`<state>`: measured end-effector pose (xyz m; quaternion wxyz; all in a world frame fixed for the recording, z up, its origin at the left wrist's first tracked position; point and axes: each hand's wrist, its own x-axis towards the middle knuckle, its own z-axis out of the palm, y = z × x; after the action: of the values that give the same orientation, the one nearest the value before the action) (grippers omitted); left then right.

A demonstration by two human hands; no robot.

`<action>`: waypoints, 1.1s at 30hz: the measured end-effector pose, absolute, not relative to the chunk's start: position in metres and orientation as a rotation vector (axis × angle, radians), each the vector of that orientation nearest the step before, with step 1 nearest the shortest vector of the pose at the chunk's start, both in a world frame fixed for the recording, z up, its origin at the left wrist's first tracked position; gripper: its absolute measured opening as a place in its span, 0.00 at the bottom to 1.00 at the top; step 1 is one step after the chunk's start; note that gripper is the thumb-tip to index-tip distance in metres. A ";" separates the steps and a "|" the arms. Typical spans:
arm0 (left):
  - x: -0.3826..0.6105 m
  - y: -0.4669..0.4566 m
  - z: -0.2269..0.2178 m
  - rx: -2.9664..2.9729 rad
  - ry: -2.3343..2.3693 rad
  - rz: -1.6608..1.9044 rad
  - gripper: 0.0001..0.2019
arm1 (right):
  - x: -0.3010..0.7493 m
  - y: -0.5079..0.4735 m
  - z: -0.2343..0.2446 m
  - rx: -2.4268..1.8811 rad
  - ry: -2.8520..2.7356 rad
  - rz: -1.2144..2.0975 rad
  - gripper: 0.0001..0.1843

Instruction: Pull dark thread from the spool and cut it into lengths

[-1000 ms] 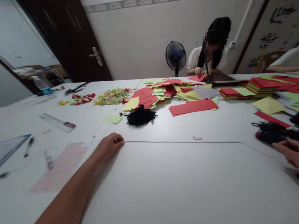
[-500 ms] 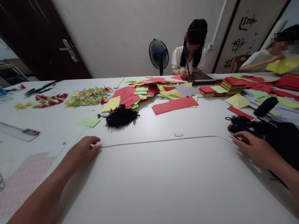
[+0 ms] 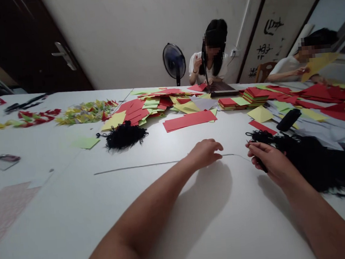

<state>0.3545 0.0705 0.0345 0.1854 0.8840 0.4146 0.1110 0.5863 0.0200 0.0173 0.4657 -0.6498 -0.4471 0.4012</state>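
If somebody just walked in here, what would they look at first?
Probably the bright heap of red, yellow and green paper, toward the far side of the white table. Next, perhaps, the big stringy black heap beside the right hand, and a smaller black clump left of center. Then the left hand, near the right part of a thin dark strand.

The tabletop (image 3: 62, 219) is finished smooth and white, and light is thrown back from it in a soft sheen. The thin cord (image 3: 139, 166) is seen as dull and fine. Matt, rough, looped yarn is shown in the black bundle (image 3: 124, 135). The red strips (image 3: 190, 121) are made of smooth, flat paper. The door (image 3: 17, 46) is faced in dark, polished-looking wood, and its handle (image 3: 65, 56) is made of satiny metal.
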 end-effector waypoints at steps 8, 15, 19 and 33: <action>0.425 0.073 0.013 2.498 1.347 0.266 0.12 | 0.595 0.026 0.001 -1.813 -1.284 0.689 0.31; 0.427 0.078 0.008 2.500 1.377 0.241 0.12 | 0.584 0.015 0.004 -1.938 -1.451 0.493 0.21; 0.427 0.080 0.009 2.509 1.360 0.227 0.13 | 0.584 0.010 0.001 -1.976 -1.456 0.502 0.21; 0.426 0.082 0.006 2.509 1.341 0.215 0.14 | 0.575 0.008 0.013 -2.176 -2.015 0.072 0.16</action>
<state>0.4257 0.0822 0.0059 0.1438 0.8703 0.4651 0.0746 0.5746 0.0078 0.0133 0.0874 -0.7307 -0.6767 0.0241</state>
